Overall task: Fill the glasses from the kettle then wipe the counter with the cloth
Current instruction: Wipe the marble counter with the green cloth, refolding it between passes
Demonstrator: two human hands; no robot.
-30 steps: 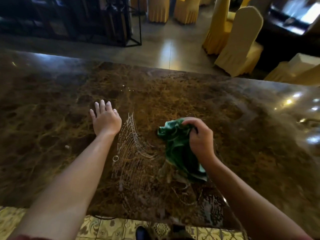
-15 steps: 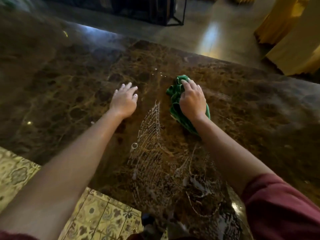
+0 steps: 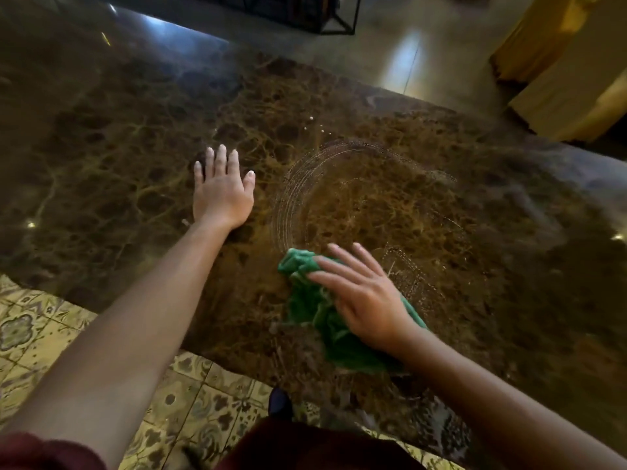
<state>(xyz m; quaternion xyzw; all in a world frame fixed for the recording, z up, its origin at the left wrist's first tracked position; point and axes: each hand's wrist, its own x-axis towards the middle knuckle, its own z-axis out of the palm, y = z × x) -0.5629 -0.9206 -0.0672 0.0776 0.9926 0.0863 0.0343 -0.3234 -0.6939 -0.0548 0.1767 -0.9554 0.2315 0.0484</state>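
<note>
A person leans over a big brown counter [image 3: 112, 137] made of shiny stone with yellow lines running through it. The right hand [image 3: 366, 296] lies flat on top of a green cloth [image 3: 325, 320]. Its fingers [image 3: 339, 266] are spread out and point to the left, so it is pressing the cloth down with the palm, not squeezing it. The cloth is bunched up and sits near the front edge of the counter, close to the person. Part of it pokes out past the fingertips and part of it shows by the wrist.

The left hand [image 3: 222, 193] lies palm down on the bare stone, to the left of the cloth and farther from the person. Its fingers are straight and close together, and it holds nothing.

Between the two hands and beyond the cloth there are curved wet streaks [image 3: 295, 184] in a round shape. A few tiny water drops [image 3: 310, 125] sit past them.

Yellow chair covers [image 3: 570, 79] stand on the far side. Patterned floor tiles [image 3: 37, 330] show under the left arm. The spot by the front edge under the cloth is blurry, so it may be wet too, but that is hard to tell
</note>
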